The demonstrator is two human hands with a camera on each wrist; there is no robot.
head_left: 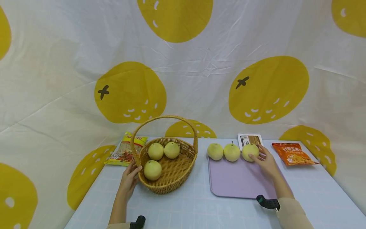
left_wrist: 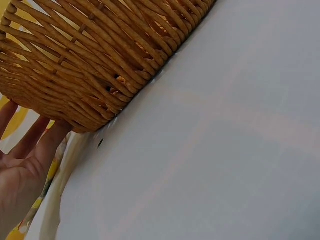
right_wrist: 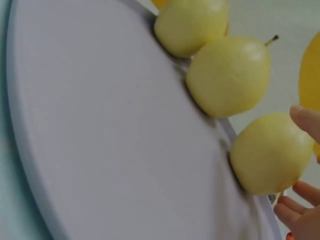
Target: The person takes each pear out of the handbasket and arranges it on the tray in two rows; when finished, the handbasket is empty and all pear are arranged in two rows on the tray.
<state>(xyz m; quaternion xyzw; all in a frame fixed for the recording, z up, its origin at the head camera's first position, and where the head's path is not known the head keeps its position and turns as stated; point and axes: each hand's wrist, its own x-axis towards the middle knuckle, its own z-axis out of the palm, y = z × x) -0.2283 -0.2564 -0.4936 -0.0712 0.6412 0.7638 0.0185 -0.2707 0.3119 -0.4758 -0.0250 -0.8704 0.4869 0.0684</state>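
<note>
My left hand point(head_left: 130, 176) grips the wicker basket point(head_left: 172, 170) at 9 o'clock on its rim, thumb over the edge by the foot of the raised handle point(head_left: 163, 116), fingertips against the outer weave. The basket stands upright on the bench point(head_left: 188, 210) with three pale yellow pears inside: one at 9 o'clock point(head_left: 152, 170), one at 11 point(head_left: 155, 151), one at 12 point(head_left: 172, 150).

The lilac tray point(head_left: 240, 181) lies at the basket's 3 o'clock, well apart from it. Three more pears sit along its far edge: one at 10 o'clock point(head_left: 215, 151), a stemmed one at 11 point(head_left: 232, 152), and the end pear point(head_left: 249, 152) near 12. My right hand point(head_left: 267, 162) comes at that last one from its 4 o'clock, holding it between thumb and fingers.

Just past the end pear, at its 12, lies a white-edged packet point(head_left: 245, 139); at its 3 lies an orange snack bag point(head_left: 293, 154). A yellow bag point(head_left: 123, 152) lies behind my left hand, at the basket's 10 o'clock.
</note>
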